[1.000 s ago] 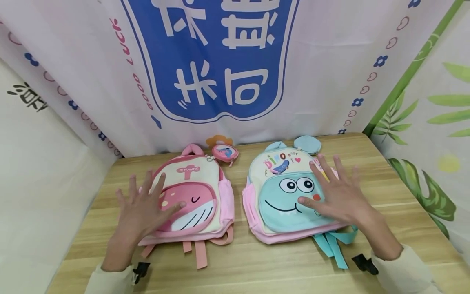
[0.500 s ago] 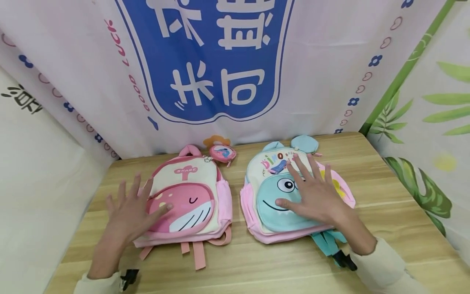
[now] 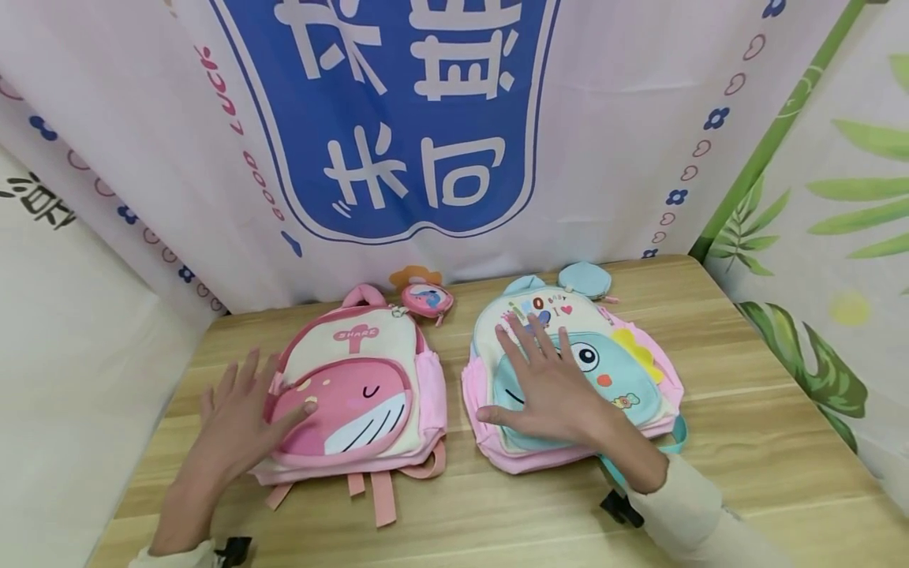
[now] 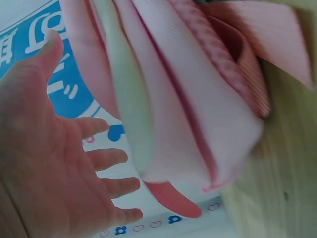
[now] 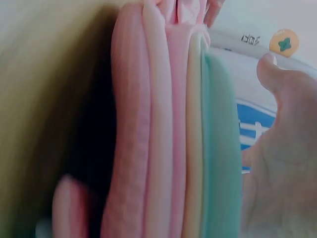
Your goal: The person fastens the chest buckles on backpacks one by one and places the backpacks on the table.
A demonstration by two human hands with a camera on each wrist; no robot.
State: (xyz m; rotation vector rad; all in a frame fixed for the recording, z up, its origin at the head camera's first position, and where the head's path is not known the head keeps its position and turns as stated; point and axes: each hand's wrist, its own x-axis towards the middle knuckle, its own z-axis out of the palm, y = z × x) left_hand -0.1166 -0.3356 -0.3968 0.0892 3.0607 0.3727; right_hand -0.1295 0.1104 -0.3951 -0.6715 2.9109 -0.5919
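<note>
Two small children's backpacks lie on the wooden table in the head view. The pink backpack (image 3: 341, 347), with a whale on its front pocket, is on the left. The teal and cream backpack (image 3: 575, 315), with a dinosaur face, is on the right. My left hand (image 3: 237, 430) is spread out over the pink one's left edge, and the left wrist view shows a gap between its fingers and the bag (image 4: 183, 99). Fingers spread, my right hand (image 3: 557, 398) hovers over the dinosaur face and covers part of it. Neither hand grips anything.
A round pink pouch (image 3: 428, 300) is clipped to the pink backpack, and a round blue pouch (image 3: 585, 280) lies by the other's top. Straps (image 3: 383, 497) trail toward the front of the wooden table (image 3: 483, 521). A printed curtain (image 3: 604, 158) hangs behind.
My right hand has swept left across the dinosaur backpack, uncovering its right side. My left hand has shifted slightly left and down. Both backpacks stay in place on the table.
</note>
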